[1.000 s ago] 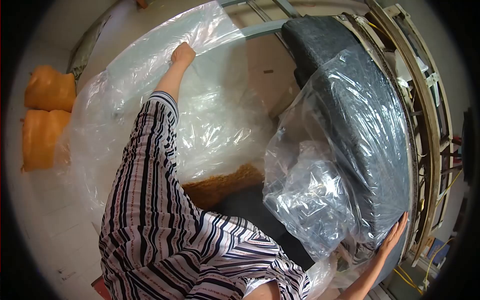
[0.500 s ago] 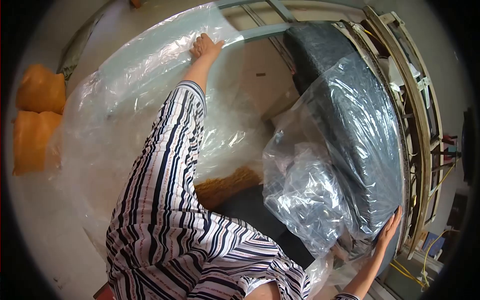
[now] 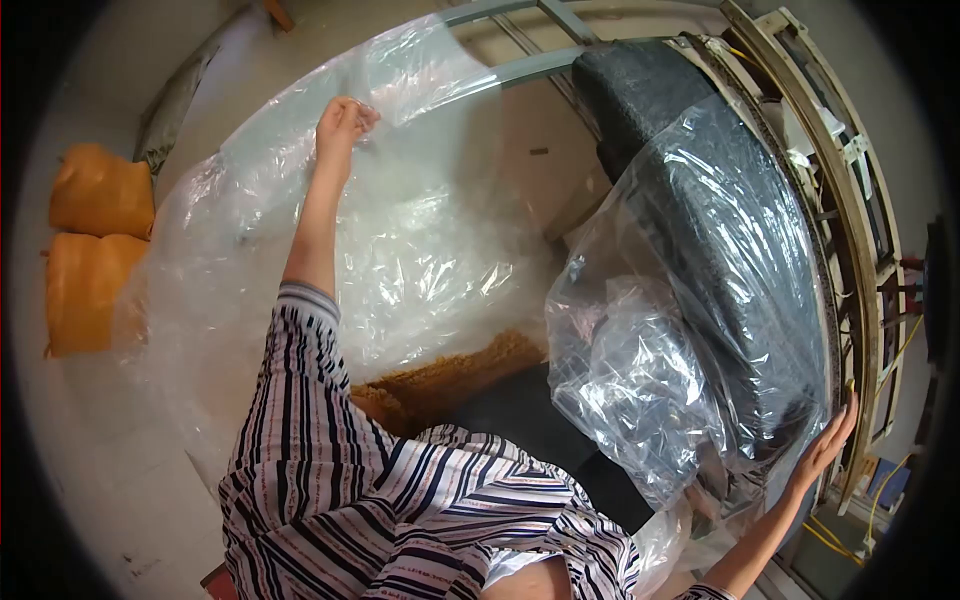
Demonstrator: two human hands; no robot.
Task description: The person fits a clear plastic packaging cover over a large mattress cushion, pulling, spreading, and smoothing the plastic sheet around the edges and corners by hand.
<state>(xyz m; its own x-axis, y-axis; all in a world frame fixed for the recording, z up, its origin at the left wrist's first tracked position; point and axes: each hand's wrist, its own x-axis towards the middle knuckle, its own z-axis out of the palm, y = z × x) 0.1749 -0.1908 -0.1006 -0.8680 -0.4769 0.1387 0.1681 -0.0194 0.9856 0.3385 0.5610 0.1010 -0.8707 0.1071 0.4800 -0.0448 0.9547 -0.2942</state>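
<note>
My left hand (image 3: 345, 122) is stretched out at the upper left, its fingers pinched on a fold of a clear plastic sheet (image 3: 420, 235). The sheet is loose and wrinkled, spread over the light surface and a grey metal frame (image 3: 510, 72). At the lower right my right hand (image 3: 828, 442) lies with straight fingers along the edge of a long dark padded piece (image 3: 735, 230). Part of this padded piece is covered by the same kind of shiny film. Beside it sits a crumpled bunch of clear plastic (image 3: 640, 375).
Two orange stuffed bags (image 3: 95, 290) are on the floor at the left. A brown fuzzy strip (image 3: 455, 372) runs beside my body. Wooden and metal framing (image 3: 868, 250) stands along the right. Yellow cables (image 3: 835, 540) hang at the lower right.
My left hand has moved left and slightly down, from spread over the frame to a pinch on the film. My right hand has slid outward to the right along the edge.
</note>
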